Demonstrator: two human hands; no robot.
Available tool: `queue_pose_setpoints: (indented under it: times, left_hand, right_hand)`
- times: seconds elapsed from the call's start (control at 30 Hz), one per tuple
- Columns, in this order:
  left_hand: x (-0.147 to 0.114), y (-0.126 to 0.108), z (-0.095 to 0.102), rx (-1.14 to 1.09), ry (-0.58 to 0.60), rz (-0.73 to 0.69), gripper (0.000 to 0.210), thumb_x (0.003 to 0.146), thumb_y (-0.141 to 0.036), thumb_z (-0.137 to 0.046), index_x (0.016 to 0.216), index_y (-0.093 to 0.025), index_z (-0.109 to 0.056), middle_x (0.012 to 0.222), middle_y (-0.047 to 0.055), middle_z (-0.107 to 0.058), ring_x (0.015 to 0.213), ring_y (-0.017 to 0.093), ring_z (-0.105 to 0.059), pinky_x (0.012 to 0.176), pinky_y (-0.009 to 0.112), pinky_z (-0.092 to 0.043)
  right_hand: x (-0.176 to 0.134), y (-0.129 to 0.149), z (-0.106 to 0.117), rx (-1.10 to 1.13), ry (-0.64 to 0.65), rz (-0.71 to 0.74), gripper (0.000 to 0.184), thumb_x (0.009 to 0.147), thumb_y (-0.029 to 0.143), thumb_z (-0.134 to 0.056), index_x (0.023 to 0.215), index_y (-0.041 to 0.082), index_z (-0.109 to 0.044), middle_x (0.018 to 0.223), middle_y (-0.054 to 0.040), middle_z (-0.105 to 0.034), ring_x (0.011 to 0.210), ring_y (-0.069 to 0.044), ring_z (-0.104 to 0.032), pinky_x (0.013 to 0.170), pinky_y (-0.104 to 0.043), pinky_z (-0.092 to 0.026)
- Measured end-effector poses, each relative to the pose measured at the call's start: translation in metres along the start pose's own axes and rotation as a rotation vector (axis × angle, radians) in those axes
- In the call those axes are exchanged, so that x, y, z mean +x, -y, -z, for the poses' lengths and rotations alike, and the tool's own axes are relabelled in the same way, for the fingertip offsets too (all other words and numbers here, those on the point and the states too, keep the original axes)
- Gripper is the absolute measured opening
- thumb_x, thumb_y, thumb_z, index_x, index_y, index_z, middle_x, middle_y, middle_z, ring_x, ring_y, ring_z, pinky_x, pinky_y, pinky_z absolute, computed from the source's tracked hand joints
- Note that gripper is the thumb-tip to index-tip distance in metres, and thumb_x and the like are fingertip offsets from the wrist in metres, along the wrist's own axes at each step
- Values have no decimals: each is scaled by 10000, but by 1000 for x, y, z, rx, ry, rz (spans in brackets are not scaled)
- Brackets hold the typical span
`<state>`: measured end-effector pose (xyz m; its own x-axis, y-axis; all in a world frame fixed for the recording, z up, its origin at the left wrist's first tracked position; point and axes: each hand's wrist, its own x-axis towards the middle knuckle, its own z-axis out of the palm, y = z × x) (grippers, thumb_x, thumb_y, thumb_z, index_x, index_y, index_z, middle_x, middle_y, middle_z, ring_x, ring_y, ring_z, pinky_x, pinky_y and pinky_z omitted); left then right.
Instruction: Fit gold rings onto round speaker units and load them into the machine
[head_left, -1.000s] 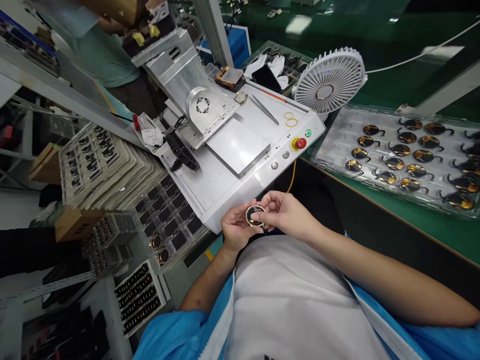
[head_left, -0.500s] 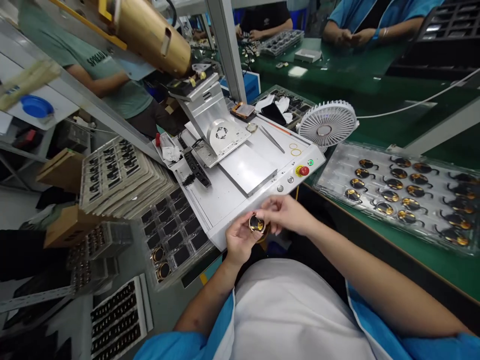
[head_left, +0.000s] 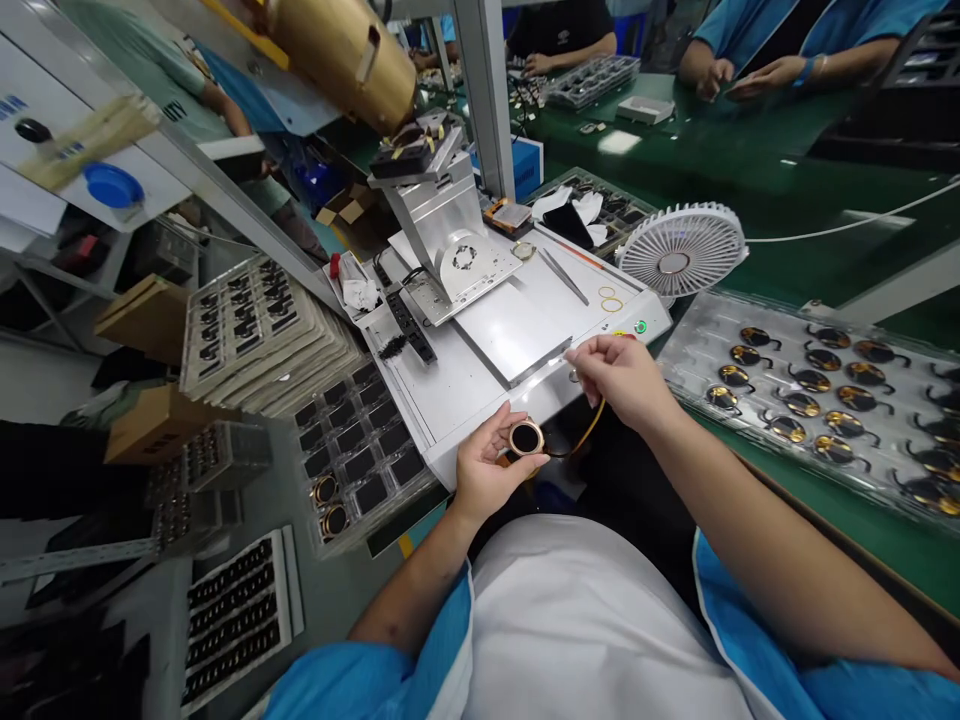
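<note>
My left hand (head_left: pixel 486 468) is closed on a round watch case (head_left: pixel 526 438) with a gold-coloured rim and a black face, held by its edge with the face turned up. A dark piece shows beside the case at its lower right. My right hand (head_left: pixel 619 378) is raised to the right, thumb and fingertips pinched together at the front edge of the white machine base (head_left: pixel 465 405). What the pinch holds, if anything, is too small to make out. A yellow-orange cable (head_left: pixel 589 430) hangs below this hand.
A metal fixture (head_left: pixel 457 235) stands on the base, near tweezers (head_left: pixel 564 275) and yellow rings (head_left: pixel 611 300). A white fan (head_left: pixel 679 255) and a tray of dark round parts with tails (head_left: pixel 720 330) lie right. Trays of black squares (head_left: pixel 360 465) sit left. Other people work behind.
My right hand has moved away from the watch case, to the right and upward. The case has turned in my left hand, so its black face now shows. The view has shifted slightly.
</note>
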<state>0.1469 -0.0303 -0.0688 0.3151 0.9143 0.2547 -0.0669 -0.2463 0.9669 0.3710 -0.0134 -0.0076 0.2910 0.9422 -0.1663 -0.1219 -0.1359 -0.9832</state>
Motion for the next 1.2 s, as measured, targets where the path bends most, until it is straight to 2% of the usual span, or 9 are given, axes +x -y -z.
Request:
queue_pose_setpoints:
  times: [0.1, 0.17, 0.53, 0.73, 0.83, 0.93, 1.03, 1.13, 1.2]
  left_hand:
    - [-1, -2, -3, 99, 23, -71, 871, 711, -225, -939, 1494, -231, -558, 1280, 163, -763, 1074, 256, -784, 960, 375, -655]
    - [0, -3, -5, 132, 38, -115, 881, 725, -208, -931, 1512, -245, -537, 1300, 157, -755, 1082, 253, -783, 953, 363, -658]
    - [-1, -8, -7, 170, 12, -164, 751, 757, -216, -910, 1446, -236, -614, 1259, 134, -777, 1081, 268, -789, 940, 357, -671]
    - [-3, -8, -7, 153, -7, -143, 710, 750, -199, -910, 1409, -227, -646, 1249, 129, -781, 1064, 263, -793, 935, 355, -674]
    - [-6, -7, -11, 139, -10, -118, 719, 752, -201, -911, 1417, -232, -638, 1254, 122, -779, 1052, 254, -794, 931, 348, -675]
    - [-8, -5, -14, 141, 70, -116, 778, 759, -201, -907, 1467, -248, -589, 1297, 127, -755, 1087, 254, -780, 971, 369, -663]
    - [-7, -3, -12, 182, 150, -122, 776, 766, -228, -900, 1473, -244, -582, 1381, 142, -692, 1184, 279, -734, 1049, 425, -628]
    - [-3, -1, -4, 203, 149, -87, 547, 807, -249, -861, 1329, -220, -697, 1294, 126, -718, 1155, 272, -735, 1042, 423, -627]
    - [-1, -1, 2, 213, 159, -64, 376, 831, -249, -836, 1197, -211, -756, 1158, 109, -762, 1072, 255, -754, 991, 405, -644]
  right_hand:
    - [-34, -3, -8, -76, 228, -84, 460, 716, 549, -883, 720, 189, -597, 486, 25, -562, 367, -101, -467, 365, -203, -355]
    - [-50, -4, -14, -118, 299, -129, 449, 728, 554, -865, 727, 186, -607, 487, 22, -572, 369, -104, -472, 370, -202, -352]
    - [-60, -13, -20, -246, 305, -97, 288, 778, 442, -762, 733, 193, -625, 587, -26, -668, 431, -117, -496, 405, -217, -370]
    - [-61, -16, -22, -266, 248, -45, 278, 762, 409, -777, 730, 201, -595, 579, -5, -629, 498, -122, -494, 457, -222, -379]
    - [-63, -19, -25, -179, 253, -83, 344, 755, 464, -808, 824, 199, -600, 630, 6, -630, 533, -130, -519, 467, -225, -406]
    - [-67, -26, -15, -73, 288, -157, 461, 753, 595, -809, 816, 201, -578, 654, 0, -629, 500, -126, -504, 434, -237, -408]
    - [-80, -37, 30, -108, 47, -97, 523, 730, 679, -812, 802, 216, -580, 704, -19, -645, 509, -138, -504, 445, -265, -414]
    - [-111, -42, 110, -394, -484, -34, 450, 812, 667, -767, 856, 233, -655, 815, -115, -698, 627, -218, -604, 549, -351, -468]
    - [-140, -39, 165, -764, -839, -82, 361, 918, 569, -713, 834, 220, -675, 863, -222, -708, 753, -282, -671, 646, -420, -483]
